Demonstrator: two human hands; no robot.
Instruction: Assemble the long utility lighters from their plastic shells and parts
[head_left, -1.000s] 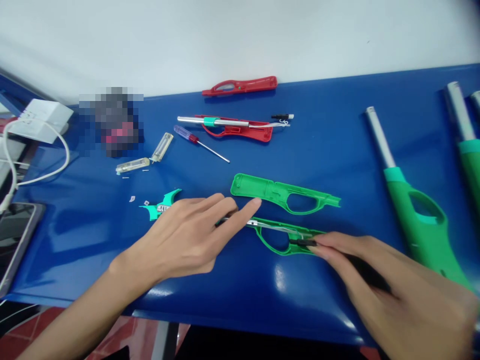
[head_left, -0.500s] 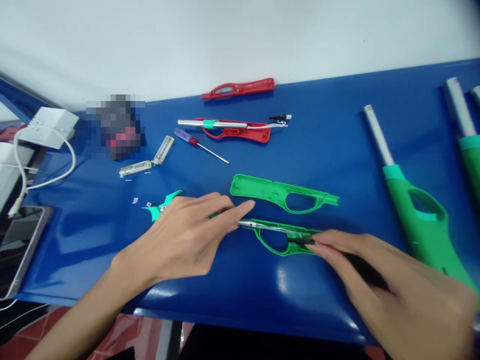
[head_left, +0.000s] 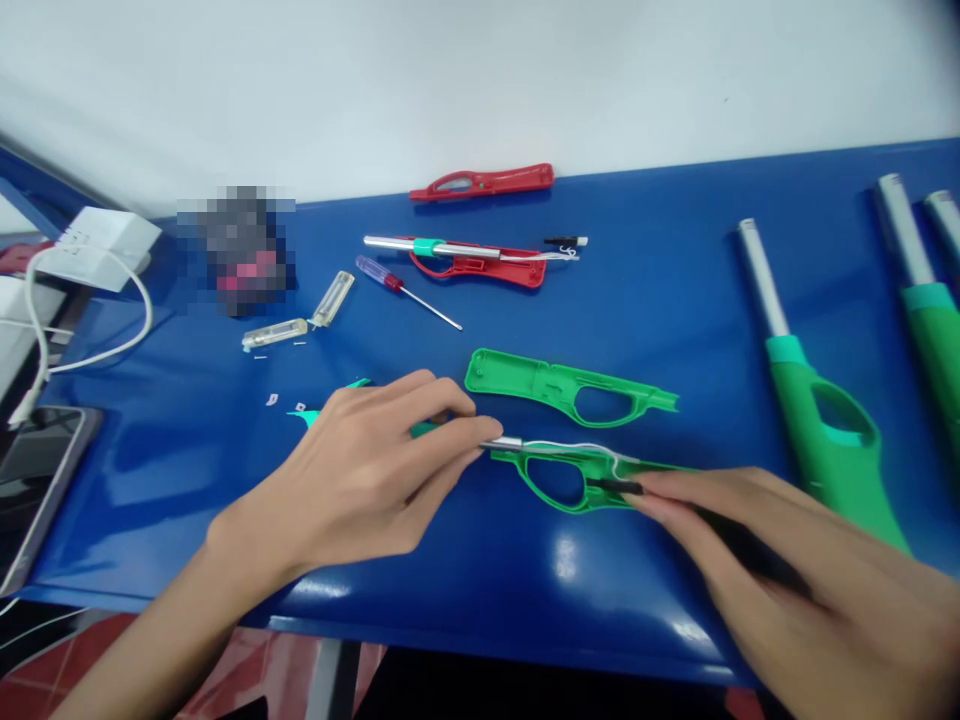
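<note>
My left hand (head_left: 375, 465) is closed on a metal tube (head_left: 504, 443), its fingertips at the left end of a green casing half (head_left: 529, 490). White wires (head_left: 570, 447) run from the tube over the casing. At their right end is a small black part (head_left: 619, 486), pinched between the thumb and finger of my right hand (head_left: 780, 560). The right end of the casing is partly hidden by that hand. Just above lies another green casing half (head_left: 540, 380), its inner side up. Teal pieces (head_left: 304, 417) show partly behind my left hand.
Farther back lie a red casing half (head_left: 517, 180), another red half (head_left: 517, 268) with a tube, a screwdriver (head_left: 390, 280) and clear cartridges (head_left: 277, 333). Green lighters (head_left: 832, 430) stand out at right. A phone (head_left: 45, 490) and white adapter (head_left: 105, 245) are at left.
The tube has shifted slightly relative to the casing, and the white wires now bow upward more visibly. Both hands keep their grip. The view has shifted a little.
</note>
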